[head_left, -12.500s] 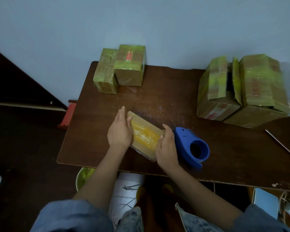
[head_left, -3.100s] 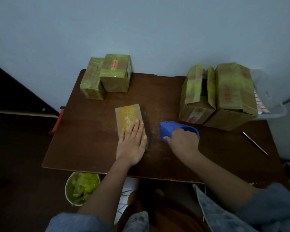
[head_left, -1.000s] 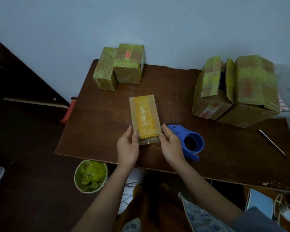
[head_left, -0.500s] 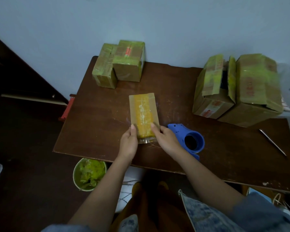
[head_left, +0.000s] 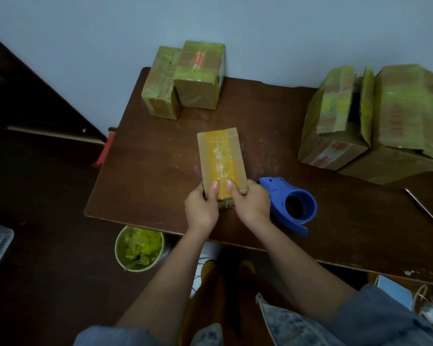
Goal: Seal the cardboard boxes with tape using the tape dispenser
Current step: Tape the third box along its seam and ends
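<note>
On a brown table (head_left: 145, 186), the left hand (head_left: 201, 208) and right hand (head_left: 250, 204) grip the near end of a small flat cardboard box (head_left: 221, 161) with yellow tape, thumbs pressing on top, while the blue tape dispenser (head_left: 289, 203) lies at 3 o'clock, just beside the right hand.

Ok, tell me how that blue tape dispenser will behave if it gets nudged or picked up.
The blue tape dispenser looks like moulded plastic, so probably stiff and fairly light. It lies flat on its side on the table, so a nudge would likely slide it, not roll or tip it. Its open ring should give fingers an easy hold. Whether a tape roll adds weight, I cannot tell.
</note>
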`<state>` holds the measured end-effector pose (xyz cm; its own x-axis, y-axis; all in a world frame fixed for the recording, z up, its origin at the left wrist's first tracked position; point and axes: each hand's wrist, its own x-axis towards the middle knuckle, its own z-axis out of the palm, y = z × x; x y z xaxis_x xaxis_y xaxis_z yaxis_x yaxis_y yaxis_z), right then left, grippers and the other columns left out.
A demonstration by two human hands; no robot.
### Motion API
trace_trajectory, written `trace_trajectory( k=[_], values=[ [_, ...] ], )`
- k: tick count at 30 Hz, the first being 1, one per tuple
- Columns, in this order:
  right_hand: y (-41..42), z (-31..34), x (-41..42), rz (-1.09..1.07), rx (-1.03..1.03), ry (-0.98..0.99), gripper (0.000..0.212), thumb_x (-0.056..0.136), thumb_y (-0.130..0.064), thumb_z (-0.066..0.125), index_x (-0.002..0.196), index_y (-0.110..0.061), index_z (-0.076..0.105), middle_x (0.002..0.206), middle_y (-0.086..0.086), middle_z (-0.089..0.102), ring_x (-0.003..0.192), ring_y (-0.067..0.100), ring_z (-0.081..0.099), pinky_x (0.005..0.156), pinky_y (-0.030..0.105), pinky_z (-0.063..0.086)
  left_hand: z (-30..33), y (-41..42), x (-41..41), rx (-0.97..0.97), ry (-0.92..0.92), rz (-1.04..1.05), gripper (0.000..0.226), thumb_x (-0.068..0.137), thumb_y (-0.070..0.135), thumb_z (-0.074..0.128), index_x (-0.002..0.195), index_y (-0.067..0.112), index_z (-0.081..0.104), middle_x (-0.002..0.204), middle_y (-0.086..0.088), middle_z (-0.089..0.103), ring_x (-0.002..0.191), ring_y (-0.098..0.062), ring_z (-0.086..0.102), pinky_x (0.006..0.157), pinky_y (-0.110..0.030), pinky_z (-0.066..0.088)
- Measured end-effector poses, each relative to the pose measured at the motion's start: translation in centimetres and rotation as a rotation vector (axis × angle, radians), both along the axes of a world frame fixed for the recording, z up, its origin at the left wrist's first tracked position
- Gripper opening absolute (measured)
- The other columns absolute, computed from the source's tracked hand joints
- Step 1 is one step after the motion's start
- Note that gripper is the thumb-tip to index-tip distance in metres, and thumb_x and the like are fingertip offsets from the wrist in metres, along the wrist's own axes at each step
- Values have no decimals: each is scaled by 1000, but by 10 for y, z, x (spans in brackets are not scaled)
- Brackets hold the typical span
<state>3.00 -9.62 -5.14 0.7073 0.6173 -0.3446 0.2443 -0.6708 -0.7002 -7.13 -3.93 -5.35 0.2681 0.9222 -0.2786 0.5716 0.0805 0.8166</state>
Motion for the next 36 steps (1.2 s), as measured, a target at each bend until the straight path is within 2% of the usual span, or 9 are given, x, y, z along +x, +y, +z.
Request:
trace_trajectory(
  k=[3,11,16,19,22,25,27,32,36],
  values=[
    [-8,-5,5,52,46,23,41,96,-53,51,102,-16,67,89,0,70,85,20,65,82,43,54,-1,-3,-4,61,10,-44,30,99,31,52,117,13,68,85,9,65,76,-5,59,58,-2,37],
    [-18,-2,14,135,105,49,33,103,-38,44,71,-35,50,55,-13,44,53,0,44,52,16,28,-6,8,-16,-47,-64,-132,35,101,31,48,125,11,65,103,6,71,92,1,63,70,-1,42],
    [-19,1,17,179,113,48,35,106,-32,38,77,-27,56,60,-6,49,58,8,48,59,29,37,-7,11,-18,-54,-30,-198,36,104,28,42,129,10,61,103,4,69,96,-10,64,71,-6,45],
    [-18,1,15,181,103,28,36,107,-29,34,91,-14,63,67,-3,56,64,12,53,63,32,40,-6,5,-12,59,62,-258,41,105,25,33,140,5,45,100,0,64,91,-21,63,68,-21,41],
    [-18,-2,11,169,71,-10,35,107,-30,30,87,-16,55,63,-9,47,61,10,49,63,29,36,-7,0,-7,-9,57,-247,53,106,23,28,153,2,16,105,2,55,90,-12,54,66,-14,34],
    [-16,-4,9,128,77,96,41,107,-34,26,100,-12,60,78,-5,58,75,10,56,74,28,40,-10,1,-7,-100,-49,-227,54,106,27,26,155,8,13,138,4,43,125,-10,44,90,-8,32],
    [-15,-1,7,90,101,199,48,108,-35,25,127,-7,59,111,5,65,108,17,60,90,24,41,-15,3,-7,-164,-109,-195,54,106,32,24,155,13,15,154,-2,33,141,-16,33,106,-16,27],
    [-10,2,7,34,127,396,48,109,-32,22,146,-8,41,127,-5,50,127,6,42,95,12,28,-16,7,-3,-329,-197,-120,52,107,35,21,156,20,15,158,1,26,145,-16,24,113,-23,20],
    [-9,-3,9,-38,121,535,52,108,-39,23,153,-14,29,153,-1,38,143,12,31,101,17,22,-16,10,-4,-328,-175,-164,58,104,45,18,153,16,25,153,-1,35,141,-14,32,104,-16,25]
  ],
)
